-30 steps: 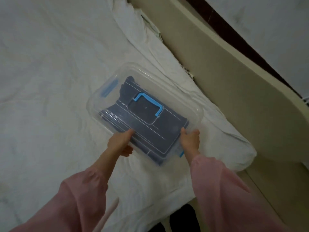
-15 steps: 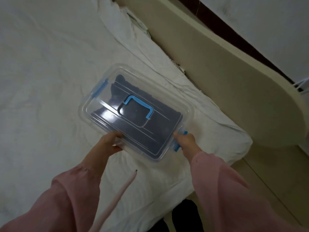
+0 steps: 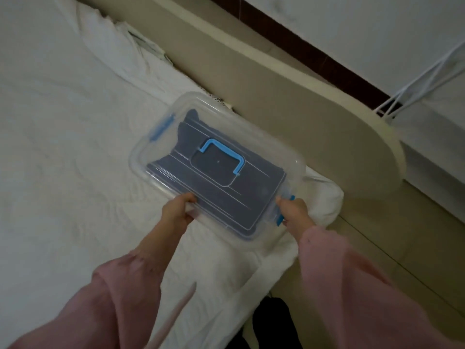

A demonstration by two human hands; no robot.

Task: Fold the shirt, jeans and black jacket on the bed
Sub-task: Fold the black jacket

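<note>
observed: clear lidded box (image 3: 141, 159) at the corner of the bed (image 3: 63, 152), lid on, blue handle (image 3: 221, 152) lying flat on top. left hand (image 3: 176, 213) grips the box's rim at its 7 o'clock, thumb on the lid. right hand (image 3: 295, 210) grips the short end at 4 o'clock, beside the blue latch (image 3: 281, 219). judged: a two-handed hold to keep the box level while steering it. whether it rests on the sheet: cannot tell. a dark folded garment (image 3: 251, 197) lies flat inside; which of the three, cannot tell. no loose clothing in view. beige board (image 3: 314, 122) passes at 1 o'clock.
</note>
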